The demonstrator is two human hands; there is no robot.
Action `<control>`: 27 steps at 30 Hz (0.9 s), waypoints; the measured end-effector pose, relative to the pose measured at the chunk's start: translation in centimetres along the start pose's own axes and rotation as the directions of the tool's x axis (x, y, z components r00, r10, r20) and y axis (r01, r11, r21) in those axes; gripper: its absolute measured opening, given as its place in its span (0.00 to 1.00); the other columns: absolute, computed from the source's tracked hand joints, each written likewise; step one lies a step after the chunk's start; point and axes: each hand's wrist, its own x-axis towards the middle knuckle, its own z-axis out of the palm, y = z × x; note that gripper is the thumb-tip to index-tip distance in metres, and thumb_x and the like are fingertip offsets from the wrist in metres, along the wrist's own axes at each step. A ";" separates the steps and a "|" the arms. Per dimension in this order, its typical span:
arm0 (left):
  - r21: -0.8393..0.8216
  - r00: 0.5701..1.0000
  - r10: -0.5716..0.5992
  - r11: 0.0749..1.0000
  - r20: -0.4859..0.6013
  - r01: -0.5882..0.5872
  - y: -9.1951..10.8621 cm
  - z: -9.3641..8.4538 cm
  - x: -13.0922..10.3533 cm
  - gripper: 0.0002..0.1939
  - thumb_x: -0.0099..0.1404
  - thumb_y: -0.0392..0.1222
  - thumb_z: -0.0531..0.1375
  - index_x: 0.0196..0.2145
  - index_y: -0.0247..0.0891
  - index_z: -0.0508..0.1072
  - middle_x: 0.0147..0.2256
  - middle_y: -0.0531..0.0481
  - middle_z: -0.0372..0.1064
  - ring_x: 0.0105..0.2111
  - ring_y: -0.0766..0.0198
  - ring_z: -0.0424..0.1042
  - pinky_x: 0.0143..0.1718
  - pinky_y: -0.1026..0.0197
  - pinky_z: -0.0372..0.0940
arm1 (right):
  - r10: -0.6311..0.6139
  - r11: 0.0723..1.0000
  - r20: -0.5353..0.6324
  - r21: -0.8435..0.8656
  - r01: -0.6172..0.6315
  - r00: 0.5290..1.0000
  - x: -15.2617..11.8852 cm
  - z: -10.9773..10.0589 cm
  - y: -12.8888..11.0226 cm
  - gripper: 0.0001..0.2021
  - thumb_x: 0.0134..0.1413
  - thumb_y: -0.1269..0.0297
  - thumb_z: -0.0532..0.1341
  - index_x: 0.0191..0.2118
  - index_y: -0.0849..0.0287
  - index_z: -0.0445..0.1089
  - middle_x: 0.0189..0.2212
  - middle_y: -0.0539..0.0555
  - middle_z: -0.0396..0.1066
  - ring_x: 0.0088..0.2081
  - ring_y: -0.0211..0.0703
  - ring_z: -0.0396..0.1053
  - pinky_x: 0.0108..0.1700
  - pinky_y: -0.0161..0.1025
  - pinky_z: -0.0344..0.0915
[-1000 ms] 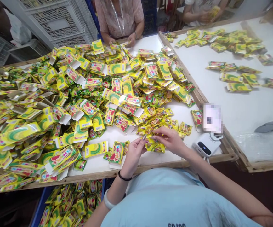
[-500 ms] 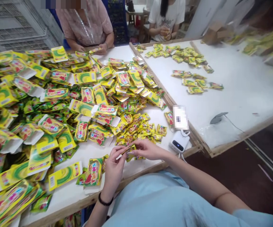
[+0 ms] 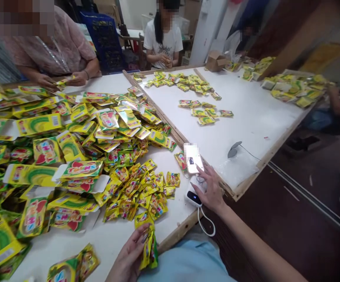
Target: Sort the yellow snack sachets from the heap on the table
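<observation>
Near the table's front edge, my left hand [image 3: 128, 254] is closed around a few small yellow-and-green candy packets [image 3: 150, 250]. My right hand [image 3: 212, 192] reaches out with its fingers spread. One fingertip of it is at the lit screen of a phone [image 3: 195, 163], which leans by the wooden divider. Below that hand is a white power bank [image 3: 193, 198] with a small display and a looped white cord. Loose yellow candy packets [image 3: 140, 186] lie in a pile between my hands. Left of them is a heap of flat yellow-and-green candy boxes [image 3: 37, 174], some with open flaps.
A wooden strip [image 3: 164, 122] divides the white tabletop [image 3: 240, 117]. Beyond it lie filled-looking packets [image 3: 184, 82], a grey disc on a cord [image 3: 233, 149], clear plastic [image 3: 237, 168] and a cardboard box [image 3: 216, 61]. Co-workers sit across the table, one holding a packet [image 3: 65, 81].
My right hand has left my left hand and moved right to the phone. My left hand, lower now, shows packets in its grip. The view has swung right.
</observation>
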 end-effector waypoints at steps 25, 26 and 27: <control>0.061 0.992 -0.113 0.992 0.061 0.110 1.4 5.5 2.2 0.24 0.50 0.41 0.68 0.46 0.45 0.72 0.37 0.50 0.71 0.27 0.68 0.69 0.32 0.66 0.62 | 0.035 0.999 0.102 0.027 -0.037 0.994 0.0 0.2 1.0 0.29 0.53 0.57 0.60 0.59 0.58 0.53 0.52 0.63 0.65 0.61 0.59 0.53 0.60 0.65 0.48; 0.058 0.991 -0.116 0.992 0.062 0.113 1.4 5.4 2.3 0.24 0.50 0.41 0.68 0.46 0.45 0.71 0.37 0.51 0.71 0.26 0.69 0.68 0.32 0.66 0.62 | 0.033 0.999 0.099 0.026 -0.036 0.994 0.0 0.3 1.0 0.29 0.53 0.57 0.60 0.59 0.58 0.53 0.52 0.64 0.65 0.61 0.59 0.53 0.60 0.65 0.48; 0.054 0.991 -0.118 0.992 0.066 0.115 1.4 5.4 2.4 0.23 0.51 0.40 0.68 0.46 0.45 0.71 0.37 0.51 0.71 0.26 0.69 0.68 0.32 0.66 0.62 | 0.033 0.999 0.098 0.025 -0.035 0.995 0.0 0.3 1.0 0.29 0.53 0.57 0.60 0.59 0.59 0.53 0.53 0.64 0.65 0.61 0.59 0.54 0.60 0.65 0.48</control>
